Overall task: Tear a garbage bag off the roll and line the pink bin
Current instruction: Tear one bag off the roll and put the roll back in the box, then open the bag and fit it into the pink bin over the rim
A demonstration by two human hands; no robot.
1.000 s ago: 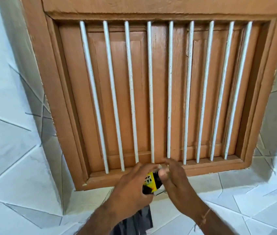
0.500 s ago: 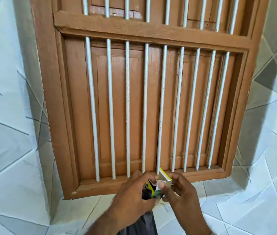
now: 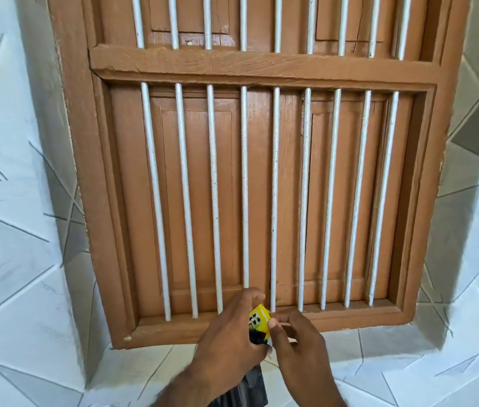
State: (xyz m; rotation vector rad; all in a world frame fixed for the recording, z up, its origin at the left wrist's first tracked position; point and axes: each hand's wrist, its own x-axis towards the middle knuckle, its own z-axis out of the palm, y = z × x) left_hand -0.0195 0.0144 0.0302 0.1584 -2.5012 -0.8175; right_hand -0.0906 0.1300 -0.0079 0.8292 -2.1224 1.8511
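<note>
My left hand (image 3: 229, 336) is closed around a roll of black garbage bags (image 3: 257, 337) that wears a yellow paper label (image 3: 259, 318). A length of black bag (image 3: 247, 390) hangs down from the roll below my left wrist. My right hand (image 3: 297, 345) is right beside it, thumb and fingertips pinching the right edge of the yellow label. Both hands are raised in front of the window sill. The pink bin is not in view.
A brown wooden window (image 3: 261, 186) with shut shutters and several white vertical bars (image 3: 245, 186) fills the view straight ahead. Its sill (image 3: 173, 330) lies just behind my hands. White tiled wall (image 3: 18, 259) with grey lines surrounds it on both sides and below.
The view has tilted upward, showing more of the window. My hands stay together on the roll; the label flap that stuck up half a second ago now lies against the roll.
</note>
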